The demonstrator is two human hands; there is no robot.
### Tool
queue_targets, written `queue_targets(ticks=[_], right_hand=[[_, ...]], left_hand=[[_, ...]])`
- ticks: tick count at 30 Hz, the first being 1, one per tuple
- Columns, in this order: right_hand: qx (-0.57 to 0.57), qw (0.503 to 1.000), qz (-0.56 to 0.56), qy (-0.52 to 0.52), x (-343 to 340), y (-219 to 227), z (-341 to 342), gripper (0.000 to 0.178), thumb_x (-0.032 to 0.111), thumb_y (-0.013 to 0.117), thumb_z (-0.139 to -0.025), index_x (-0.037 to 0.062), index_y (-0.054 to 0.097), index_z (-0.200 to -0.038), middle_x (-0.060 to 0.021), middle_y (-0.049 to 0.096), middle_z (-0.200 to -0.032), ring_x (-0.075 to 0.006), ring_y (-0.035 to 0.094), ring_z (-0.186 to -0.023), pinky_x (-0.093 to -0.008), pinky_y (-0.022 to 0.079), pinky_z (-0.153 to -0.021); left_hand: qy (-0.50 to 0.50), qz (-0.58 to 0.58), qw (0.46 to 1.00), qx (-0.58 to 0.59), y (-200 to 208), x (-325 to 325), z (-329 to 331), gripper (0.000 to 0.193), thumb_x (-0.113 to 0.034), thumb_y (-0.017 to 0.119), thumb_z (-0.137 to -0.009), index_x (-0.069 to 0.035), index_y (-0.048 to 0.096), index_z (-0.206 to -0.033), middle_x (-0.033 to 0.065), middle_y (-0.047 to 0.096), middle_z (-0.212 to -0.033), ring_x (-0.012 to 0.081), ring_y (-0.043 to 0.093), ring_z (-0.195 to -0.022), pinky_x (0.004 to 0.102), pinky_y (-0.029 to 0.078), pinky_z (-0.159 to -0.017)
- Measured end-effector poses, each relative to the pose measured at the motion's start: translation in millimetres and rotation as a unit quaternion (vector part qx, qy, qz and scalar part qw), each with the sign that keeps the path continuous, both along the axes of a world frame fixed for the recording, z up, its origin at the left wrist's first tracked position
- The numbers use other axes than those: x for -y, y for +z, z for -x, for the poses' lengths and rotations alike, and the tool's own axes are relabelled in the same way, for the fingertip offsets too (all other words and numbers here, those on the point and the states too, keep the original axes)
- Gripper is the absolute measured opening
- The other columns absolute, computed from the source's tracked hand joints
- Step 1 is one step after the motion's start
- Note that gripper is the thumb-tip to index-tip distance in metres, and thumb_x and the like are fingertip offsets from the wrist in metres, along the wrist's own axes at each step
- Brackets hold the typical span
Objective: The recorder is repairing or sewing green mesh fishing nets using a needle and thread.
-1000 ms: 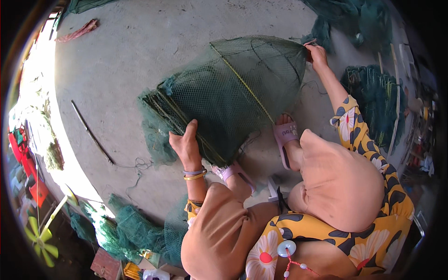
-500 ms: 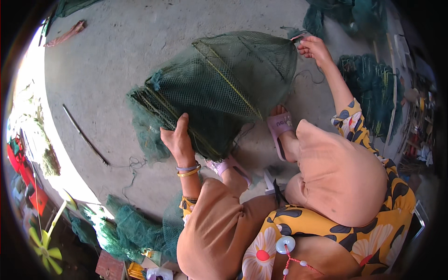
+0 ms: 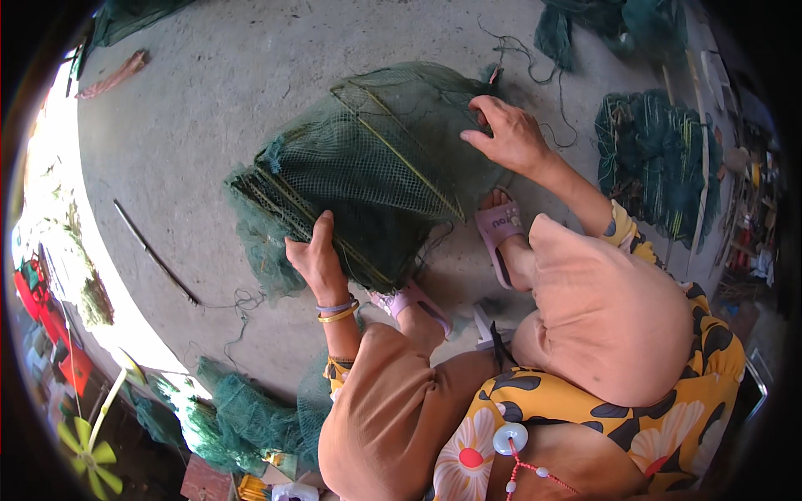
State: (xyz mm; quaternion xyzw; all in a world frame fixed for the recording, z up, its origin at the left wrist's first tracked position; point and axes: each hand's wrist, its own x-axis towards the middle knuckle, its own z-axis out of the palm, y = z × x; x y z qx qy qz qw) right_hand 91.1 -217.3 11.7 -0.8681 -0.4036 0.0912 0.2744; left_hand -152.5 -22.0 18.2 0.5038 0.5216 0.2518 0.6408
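Observation:
A green fishing net trap point(image 3: 393, 159) spreads over the floor in front of my feet, its thin yellowish rods crossing the mesh. At its left end the rods and netting are bunched together, and my left hand point(image 3: 318, 260) is closed around that bundle with the thumb on top. My right hand point(image 3: 511, 138) is by the far right end of the trap, thumb and forefinger apart with nothing visible between them. Whether its fingertips touch the mesh is hard to see. Just beyond that hand the net narrows to a tip with a small pinkish tie point(image 3: 494, 75).
A folded green net trap point(image 3: 656, 159) lies at the right, with more netting point(image 3: 622, 29) behind it. At the left are a thin dark stick point(image 3: 154, 252) and loose thread point(image 3: 238, 313). Green netting point(image 3: 251, 409) is heaped at lower left near a yellow-green fan point(image 3: 88, 455).
My right hand has let go of the trap's tip and come nearer and to the left, its fingers opening. The stretched end has sagged. My left hand keeps its grip.

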Motion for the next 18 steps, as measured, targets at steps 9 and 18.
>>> queue_targets(ticks=[9, 18], right_hand=[[-0.046, 0.998, -0.022, -0.046, -5.7, 22.3, -31.1, 0.02, 0.019, 0.064, -0.081, 0.0031, 0.054, -0.076, -0.0169, 0.055, -0.064, -0.0363, 0.054, -0.059, -0.0392, 0.043, -0.054], [-0.068, 0.996, -0.047, -0.04, -2.3, 38.4, -31.9, 0.019, 0.012, 0.065, -0.081, -0.0024, 0.052, -0.078, -0.0136, 0.044, -0.06, -0.0139, 0.037, -0.053, -0.0311, 0.037, -0.052]], left_hand=[[-0.011, 0.011, 1.0, -0.019, 2.0, -0.4, 1.6, 0.019, -0.002, 0.062, -0.081, 0.005, 0.057, -0.098, 0.0078, 0.062, -0.088, 0.0159, 0.059, -0.07, 0.0281, 0.051, -0.063], [-0.011, 0.012, 1.0, -0.019, 1.3, -0.2, 3.6, 0.018, -0.001, 0.062, -0.081, 0.005, 0.057, -0.097, 0.0075, 0.061, -0.086, 0.0157, 0.059, -0.068, 0.0284, 0.05, -0.061]])
